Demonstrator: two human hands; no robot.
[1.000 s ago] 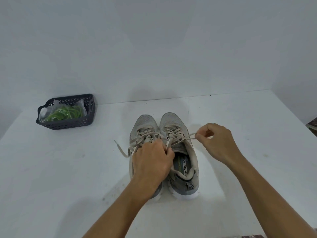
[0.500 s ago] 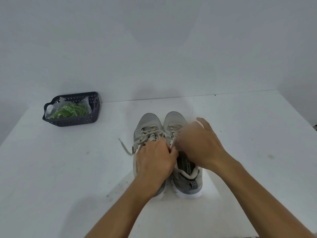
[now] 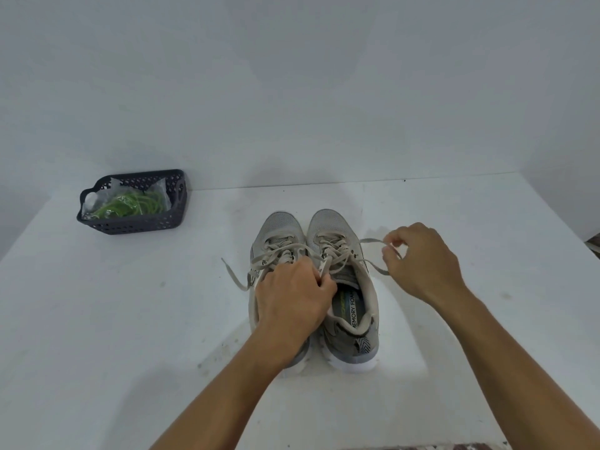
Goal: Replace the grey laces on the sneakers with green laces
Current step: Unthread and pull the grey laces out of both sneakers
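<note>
Grey lace is pinched by right hand beside right sneaker | tongue-side strand is gripped by left hand | lace judged soft, light; best held near tip

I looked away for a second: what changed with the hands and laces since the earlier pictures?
The right hand, down at the right sneaker's eyelets half a second ago, has swung out right again, pinching the grey lace. The left hand stays gripping the laces between the shoes. Sneakers and basket of green laces are unmoved.
</note>
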